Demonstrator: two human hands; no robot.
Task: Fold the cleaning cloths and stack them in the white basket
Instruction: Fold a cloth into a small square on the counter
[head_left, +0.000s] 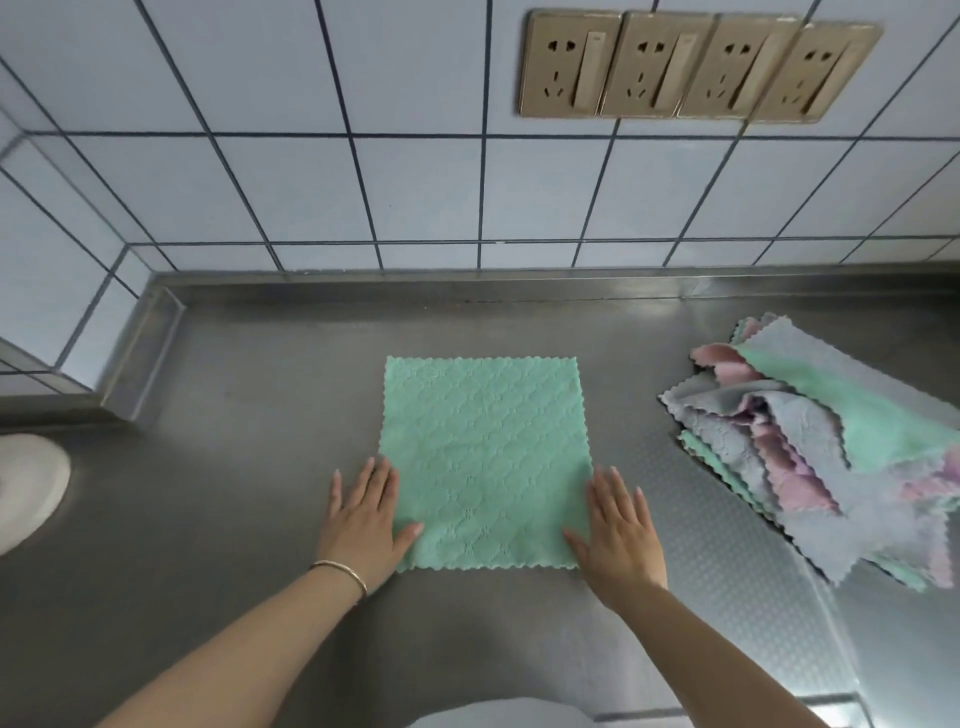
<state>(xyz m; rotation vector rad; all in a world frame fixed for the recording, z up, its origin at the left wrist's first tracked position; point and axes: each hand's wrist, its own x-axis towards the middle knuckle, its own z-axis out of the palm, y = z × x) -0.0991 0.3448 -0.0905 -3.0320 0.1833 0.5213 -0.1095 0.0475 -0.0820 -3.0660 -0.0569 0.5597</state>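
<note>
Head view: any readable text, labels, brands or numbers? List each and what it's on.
None readable.
Sockets: four in a row on the tiled wall, no legible markings; any print on them is too blurred to tell.
Green cloth: woven pattern only, no label showing.
Cloth pile: no tags visible.
Bracelet: plain, no engraving discernible.

The counter (249, 415) is brushed steel, dull-glossy with soft reflections; its right part (727, 571) carries a fine embossed grain. The green cloth (485, 457) is matt, fluffy microfibre with a quilted pattern and pinked edges. The pile (831, 441) is the same soft cloth in grey, pink and green. Wall tiles (415, 187) are smooth, faintly glossy, with dark grout. The sockets (696, 67) look like satin gold plastic. The bangle (343, 571) is shiny metal
</note>
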